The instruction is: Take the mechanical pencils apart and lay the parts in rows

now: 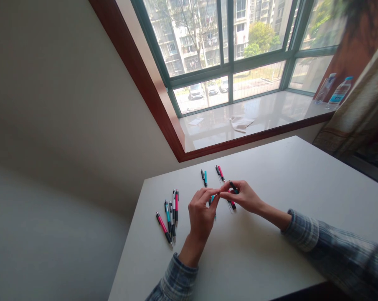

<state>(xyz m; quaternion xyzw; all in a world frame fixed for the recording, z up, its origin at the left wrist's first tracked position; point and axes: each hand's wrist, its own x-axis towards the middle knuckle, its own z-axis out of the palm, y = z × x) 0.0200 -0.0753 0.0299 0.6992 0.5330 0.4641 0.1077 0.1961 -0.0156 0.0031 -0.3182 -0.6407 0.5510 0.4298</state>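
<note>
Over the white table (264, 167), my left hand (203, 209) and my right hand (243, 196) meet at the fingertips. A tiny dark piece seems pinched where they touch, too small to name. A short black-and-teal pen part (234, 187) is held in my right hand, sticking up between the fingers. Partly hidden under my hands lie more pen parts, one a pink and black barrel (232, 204). Just beyond them are a black and a teal pen part (205, 178) and a black and pink pair (221, 172).
To the left of my hands, several pens rest in a loose group, among them a pink pen (163, 228) and a teal pen (168, 215). Behind the table, the window sill (207, 129) bears a crumpled cloth (241, 123) and a plastic bottle (339, 93).
</note>
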